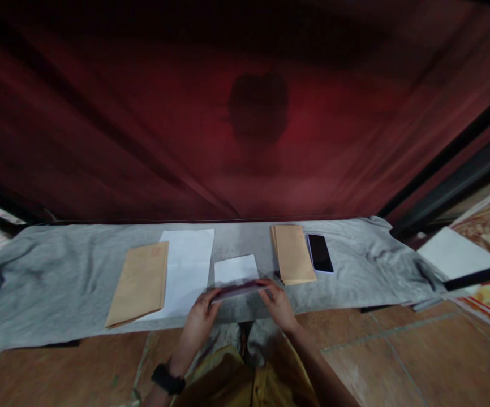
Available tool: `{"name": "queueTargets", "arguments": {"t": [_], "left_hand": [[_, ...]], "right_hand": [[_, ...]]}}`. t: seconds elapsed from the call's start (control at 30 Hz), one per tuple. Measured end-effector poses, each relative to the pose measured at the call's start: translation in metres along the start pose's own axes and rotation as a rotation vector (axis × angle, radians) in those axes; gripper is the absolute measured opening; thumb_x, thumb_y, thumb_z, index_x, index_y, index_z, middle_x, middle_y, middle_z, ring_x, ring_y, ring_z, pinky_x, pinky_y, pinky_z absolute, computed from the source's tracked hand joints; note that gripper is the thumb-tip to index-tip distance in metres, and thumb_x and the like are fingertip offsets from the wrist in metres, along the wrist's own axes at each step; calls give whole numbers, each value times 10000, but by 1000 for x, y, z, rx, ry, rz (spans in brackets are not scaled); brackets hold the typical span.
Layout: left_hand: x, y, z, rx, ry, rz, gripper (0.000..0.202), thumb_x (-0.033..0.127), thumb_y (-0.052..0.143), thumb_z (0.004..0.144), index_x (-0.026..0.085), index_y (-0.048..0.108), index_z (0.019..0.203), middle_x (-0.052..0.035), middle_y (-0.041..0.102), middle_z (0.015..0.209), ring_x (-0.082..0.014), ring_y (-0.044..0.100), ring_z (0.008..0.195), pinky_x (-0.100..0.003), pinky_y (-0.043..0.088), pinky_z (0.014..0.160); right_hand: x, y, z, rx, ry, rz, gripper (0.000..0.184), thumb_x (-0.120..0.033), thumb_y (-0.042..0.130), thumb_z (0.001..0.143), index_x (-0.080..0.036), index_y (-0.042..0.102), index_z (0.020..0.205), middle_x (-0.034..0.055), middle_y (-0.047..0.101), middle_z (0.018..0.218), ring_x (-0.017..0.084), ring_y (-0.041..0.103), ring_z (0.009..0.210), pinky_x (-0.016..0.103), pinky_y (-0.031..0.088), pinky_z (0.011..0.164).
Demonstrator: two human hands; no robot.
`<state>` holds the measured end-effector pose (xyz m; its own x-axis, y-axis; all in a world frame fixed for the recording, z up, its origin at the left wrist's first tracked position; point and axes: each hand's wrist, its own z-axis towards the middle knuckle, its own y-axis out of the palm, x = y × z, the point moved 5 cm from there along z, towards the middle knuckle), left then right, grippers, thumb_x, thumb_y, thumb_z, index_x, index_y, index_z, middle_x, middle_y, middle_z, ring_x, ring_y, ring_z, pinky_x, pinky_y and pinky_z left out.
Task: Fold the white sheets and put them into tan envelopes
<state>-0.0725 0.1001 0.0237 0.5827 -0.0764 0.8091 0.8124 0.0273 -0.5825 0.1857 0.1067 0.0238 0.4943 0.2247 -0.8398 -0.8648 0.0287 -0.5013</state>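
My left grip and my right grip each pinch one end of the raised near edge of the white paper, which lies on the grey cloth just left of the envelope stack. If I pull unevenly, the edge skews and the crease goes crooked. The soft cloth may bunch and slide the paper. My right grip is near the stack, and a nudge could shove it into the phone just right of it.

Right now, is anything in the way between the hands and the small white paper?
No, nothing visible. The left hand and right hand grip the near edge of the small white paper. The brown envelopes and the phone lie off to the right, apart from it.
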Motion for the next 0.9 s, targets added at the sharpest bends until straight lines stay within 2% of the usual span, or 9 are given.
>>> {"name": "queueTargets", "arguments": {"t": [0.1, 0.17, 0.37, 0.5, 0.63, 0.8, 0.9], "left_hand": [[3, 1, 11, 45, -85, 81, 288, 435, 500, 909, 208, 670, 962, -95, 758, 951, -268, 715, 928, -441, 565, 901], [6, 2, 17, 42, -115, 129, 258, 414, 489, 924, 213, 643, 975, -75, 746, 903, -248, 708, 855, -392, 559, 831], [18, 5, 27, 45, -196, 327, 394, 315, 464, 974, 169, 530, 1334, -97, 738, 1018, -226, 702, 895, -328, 513, 802], [29, 8, 29, 35, -221, 479, 499, 310, 439, 1001, 118, 439, 1461, -136, 726, 1067, -237, 700, 939, -327, 513, 803], [38, 11, 29, 74, -159, 636, 512, 299, 405, 1015, 119, 419, 1495, -136, 717, 1060, -242, 684, 957, -327, 522, 777], [41, 13, 29, 141, -25, 731, 457, 250, 418, 1003, 132, 499, 1437, -128, 700, 1114, -258, 641, 1055, -355, 542, 858], [39, 18, 27, 163, 69, 722, 423, 215, 429, 990, 150, 559, 1387, -150, 666, 1240, -272, 631, 1118, -408, 535, 952]], "right_hand": [[2, 3, 10, 36, 72, -105, 229, -272, 496, 1006, -218, 698, 1103, 71, 763, 1046, 211, 725, 975, 305, 547, 886], [2, 5, 16, 60, 95, -170, 233, -276, 485, 1014, -212, 694, 1096, 67, 763, 1027, 203, 727, 942, 279, 536, 847], [1, 11, 27, 79, 144, -407, 198, -233, 497, 1008, -211, 694, 1007, 58, 765, 967, 191, 734, 883, 239, 494, 787], [0, 16, 30, 98, 166, -516, 179, -184, 516, 988, -211, 656, 1097, 59, 767, 1023, 186, 737, 914, 235, 486, 798], [-2, 20, 30, 130, 151, -589, 236, -153, 523, 970, -189, 609, 1187, 84, 759, 1086, 189, 733, 947, 250, 492, 822], [-4, 23, 29, 120, 133, -659, 260, -137, 509, 969, -194, 582, 1212, 73, 750, 1079, 180, 726, 942, 248, 497, 820], [-4, 23, 29, 116, 141, -663, 266, -133, 509, 965, -193, 582, 1214, 73, 747, 1064, 182, 723, 941, 251, 498, 821]]}}
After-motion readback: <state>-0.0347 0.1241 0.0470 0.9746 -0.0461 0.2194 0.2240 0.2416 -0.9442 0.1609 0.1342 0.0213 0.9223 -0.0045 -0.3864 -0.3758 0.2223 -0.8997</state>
